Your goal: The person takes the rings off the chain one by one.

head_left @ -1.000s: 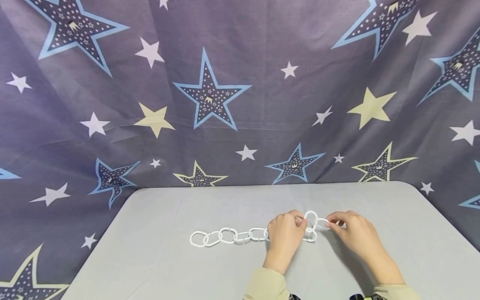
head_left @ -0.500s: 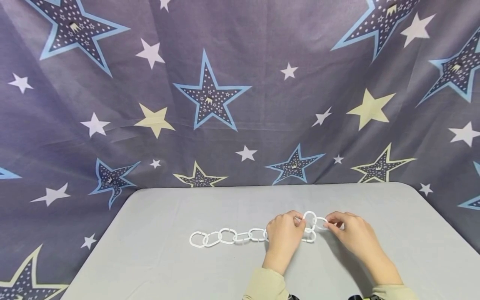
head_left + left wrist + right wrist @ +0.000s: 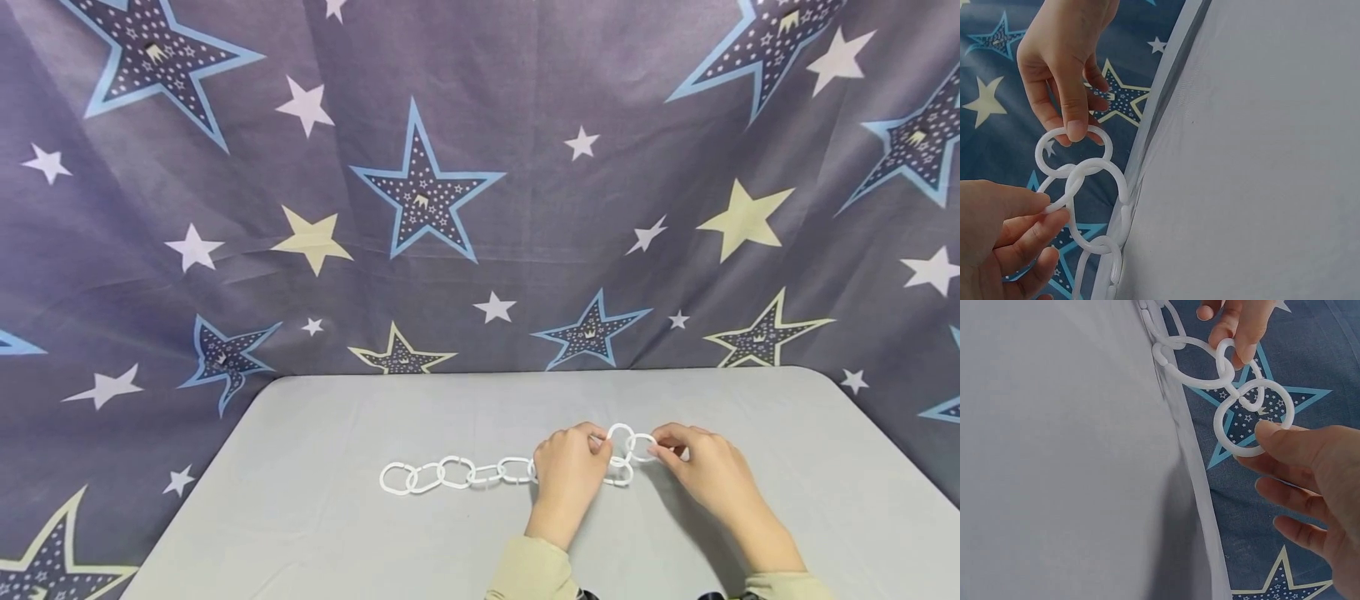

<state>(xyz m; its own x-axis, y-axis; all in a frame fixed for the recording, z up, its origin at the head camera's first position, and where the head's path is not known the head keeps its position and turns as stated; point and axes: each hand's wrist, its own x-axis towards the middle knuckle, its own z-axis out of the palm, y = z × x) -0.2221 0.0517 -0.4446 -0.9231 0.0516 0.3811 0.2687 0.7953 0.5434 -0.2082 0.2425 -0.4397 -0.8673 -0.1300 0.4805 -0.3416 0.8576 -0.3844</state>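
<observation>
A chain of white plastic links stretches left to right over the grey table. Behind its right part, my left hand pinches one link between thumb and index finger, raised off the table. The end ring passes through that link, and my right hand pinches its outer side between thumb and fingers. In the right wrist view the ring faces the camera almost flat and looks round. Part of the chain's middle is hidden behind the left hand in the head view.
The grey cloth-covered table has rounded back corners. A dark curtain printed with stars hangs directly behind it. Light sleeves cover both forearms.
The ring in my right hand has turned, from a narrow oval to a rounder face in the head view. Both hands stay nearly in place, and the lying part of the chain is still.
</observation>
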